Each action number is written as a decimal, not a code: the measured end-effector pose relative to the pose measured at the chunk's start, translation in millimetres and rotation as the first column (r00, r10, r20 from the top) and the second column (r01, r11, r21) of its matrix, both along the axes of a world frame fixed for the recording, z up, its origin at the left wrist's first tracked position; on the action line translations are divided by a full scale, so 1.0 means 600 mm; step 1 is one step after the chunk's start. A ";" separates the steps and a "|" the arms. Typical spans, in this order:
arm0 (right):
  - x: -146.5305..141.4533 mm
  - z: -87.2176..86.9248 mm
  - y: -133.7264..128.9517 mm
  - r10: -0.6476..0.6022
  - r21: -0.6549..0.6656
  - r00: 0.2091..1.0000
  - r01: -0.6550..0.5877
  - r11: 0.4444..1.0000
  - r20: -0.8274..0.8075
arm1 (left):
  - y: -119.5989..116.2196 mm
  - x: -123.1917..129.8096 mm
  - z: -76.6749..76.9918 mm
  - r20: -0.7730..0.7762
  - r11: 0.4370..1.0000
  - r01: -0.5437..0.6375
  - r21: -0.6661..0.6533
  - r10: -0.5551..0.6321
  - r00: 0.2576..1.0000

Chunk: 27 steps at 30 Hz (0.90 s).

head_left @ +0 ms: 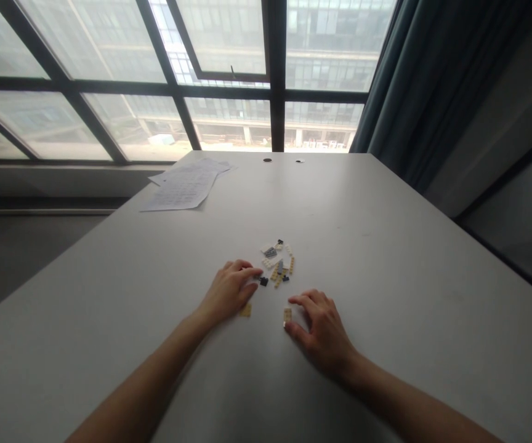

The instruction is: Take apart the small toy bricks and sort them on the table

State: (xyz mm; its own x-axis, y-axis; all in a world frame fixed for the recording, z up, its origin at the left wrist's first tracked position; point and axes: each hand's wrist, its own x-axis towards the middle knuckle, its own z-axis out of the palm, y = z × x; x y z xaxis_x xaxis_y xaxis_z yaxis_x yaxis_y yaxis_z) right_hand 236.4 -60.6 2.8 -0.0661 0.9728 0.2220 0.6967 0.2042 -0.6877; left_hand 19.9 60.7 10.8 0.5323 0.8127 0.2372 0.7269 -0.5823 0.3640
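Observation:
My left hand [229, 290] rests low over the table with thumb and index finger apart. Just beyond its fingertips lies a small black toy brick [264, 282]. Below that hand's thumb sits a flat tan brick [246, 310], partly covered by the hand. My right hand [320, 326] is curved, its thumb and index finger spread at the side of an upright-looking tan studded brick [287, 315]. The thumb tip appears to touch its lower edge. Farther out is a loose pile of white, tan, grey and black bricks, including a grey piece [280, 267].
Everything lies on a white table [386, 258]. Printed sheets of paper [185, 187] are at the far left. Two round holes [267, 160] mark the table's far edge. Large windows stand behind, with a dark curtain [409, 92] at the right.

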 end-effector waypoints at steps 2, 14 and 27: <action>0.000 0.000 0.000 0.001 0.006 1.000 -0.001 1.000 -0.005 | -0.002 0.008 -0.005 -0.034 1.000 0.017 0.026 -0.016 0.999; 0.000 -0.004 0.005 -0.010 0.020 0.999 0.011 1.000 -0.054 | -0.014 0.026 0.002 -0.094 0.978 0.038 0.204 -0.019 0.995; 0.001 -0.003 0.006 -0.020 0.047 0.995 0.025 0.999 -0.096 | -0.037 0.055 0.016 -0.095 0.972 0.093 0.215 -0.074 0.993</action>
